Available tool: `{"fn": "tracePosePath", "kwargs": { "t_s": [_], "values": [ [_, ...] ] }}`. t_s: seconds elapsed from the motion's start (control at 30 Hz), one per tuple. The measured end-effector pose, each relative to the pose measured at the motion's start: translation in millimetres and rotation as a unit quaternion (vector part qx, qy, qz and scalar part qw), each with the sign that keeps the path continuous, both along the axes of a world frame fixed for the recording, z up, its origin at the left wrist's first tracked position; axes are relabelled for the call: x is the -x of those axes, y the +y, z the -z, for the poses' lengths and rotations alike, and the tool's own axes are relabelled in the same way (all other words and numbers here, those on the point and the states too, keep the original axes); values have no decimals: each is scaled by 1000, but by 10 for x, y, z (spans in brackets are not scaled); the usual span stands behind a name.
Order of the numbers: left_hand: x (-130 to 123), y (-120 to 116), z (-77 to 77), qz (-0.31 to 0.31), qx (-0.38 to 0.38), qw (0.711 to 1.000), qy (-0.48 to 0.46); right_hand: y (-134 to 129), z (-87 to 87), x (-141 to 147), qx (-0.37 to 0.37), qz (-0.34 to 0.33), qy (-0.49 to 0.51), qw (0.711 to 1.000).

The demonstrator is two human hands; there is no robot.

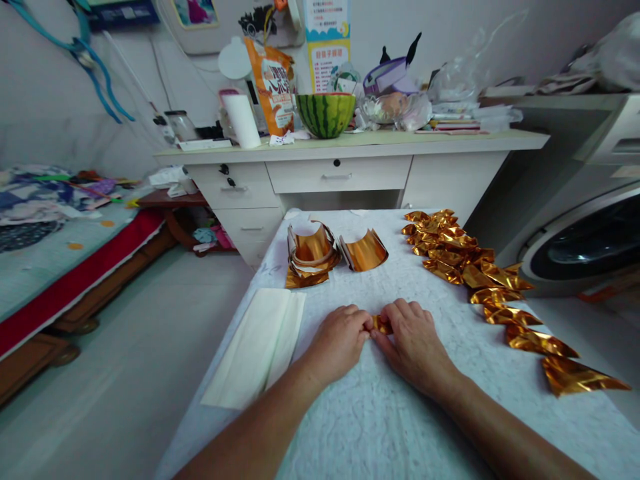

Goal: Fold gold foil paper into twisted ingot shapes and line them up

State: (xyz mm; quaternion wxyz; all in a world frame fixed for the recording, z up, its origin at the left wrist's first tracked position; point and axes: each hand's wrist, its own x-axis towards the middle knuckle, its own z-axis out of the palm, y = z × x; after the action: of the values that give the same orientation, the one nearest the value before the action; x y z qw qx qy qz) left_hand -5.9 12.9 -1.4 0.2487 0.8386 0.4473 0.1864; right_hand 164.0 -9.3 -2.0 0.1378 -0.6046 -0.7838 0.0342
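My left hand (345, 340) and my right hand (411, 340) meet over the middle of the cloth-covered table. Between their fingertips they pinch a small piece of gold foil paper (382, 325), mostly hidden by the fingers. Beyond the left hand sit a curled stack of gold foil sheets (313, 257) and a smaller curved stack of foil sheets (366, 251). Beside my left forearm lies a stack of pale paper (250, 347). To the right, a long row of folded gold foil pieces (447, 250) runs toward me, ending in a single pointed foil piece (583, 377).
A white desk (345, 172) stands behind the table (380, 427), bearing a watermelon half (326, 115), an orange snack pouch (273, 90) and plastic bags. A washing machine (595, 213) is at the right. On the left is a bed (95, 247).
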Motion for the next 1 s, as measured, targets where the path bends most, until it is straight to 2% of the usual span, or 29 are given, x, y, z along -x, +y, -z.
{"fn": "tracePosePath", "kwargs": {
  "t_s": [0.13, 0.33, 0.5, 1.0],
  "values": [
    [60, -9, -39, 11, 6, 1000, 6, -5, -14, 34, -10, 10, -20, 1000],
    [170, -7, -94, -15, 30, 998, 49, -6, 1, 56, -14, 16, -22, 1000],
    [181, 3, -102, -13, 51, 997, 52, -1, 3, 46, 2, 23, -11, 1000],
    [184, -13, -146, -5, 60, 996, 60, 37, 97, -223, -15, 40, 8, 999]
  ]
}}
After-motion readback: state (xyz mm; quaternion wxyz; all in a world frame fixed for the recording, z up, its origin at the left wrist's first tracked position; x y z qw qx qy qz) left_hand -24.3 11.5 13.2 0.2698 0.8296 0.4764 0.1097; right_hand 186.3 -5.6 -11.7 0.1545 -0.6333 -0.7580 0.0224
